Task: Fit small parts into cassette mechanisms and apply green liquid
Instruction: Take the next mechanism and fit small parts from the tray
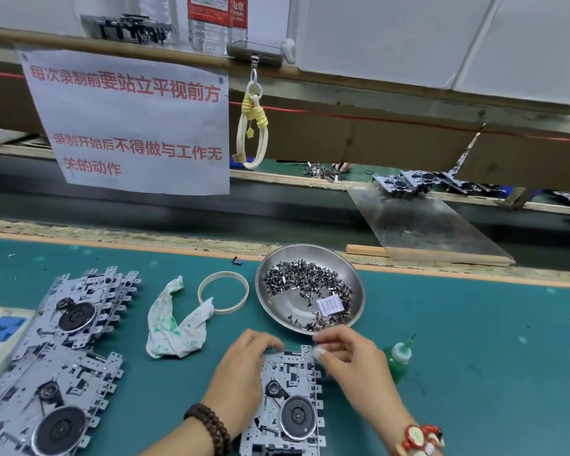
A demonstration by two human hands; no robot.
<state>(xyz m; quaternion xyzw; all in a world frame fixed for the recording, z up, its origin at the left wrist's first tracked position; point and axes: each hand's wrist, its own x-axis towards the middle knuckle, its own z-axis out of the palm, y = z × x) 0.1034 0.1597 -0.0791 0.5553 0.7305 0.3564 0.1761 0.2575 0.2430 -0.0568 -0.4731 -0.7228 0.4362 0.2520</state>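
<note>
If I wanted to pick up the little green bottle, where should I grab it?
Probably grab the green bottle round its fat body, below the white cap. It seems to lean, with the thin pointed nozzle aiming up and away, so don't pinch there. Come from the right side, where the mat is bare; the right hand and the cassette mechanism are on its left.

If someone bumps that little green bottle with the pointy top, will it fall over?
Probably, yes. The green bottle is small with a narrow pointed nozzle, so it looks light and easy to tip. It already seems to lean on the green mat, close beside the right hand. Its round body suggests it might roll once down.
</note>
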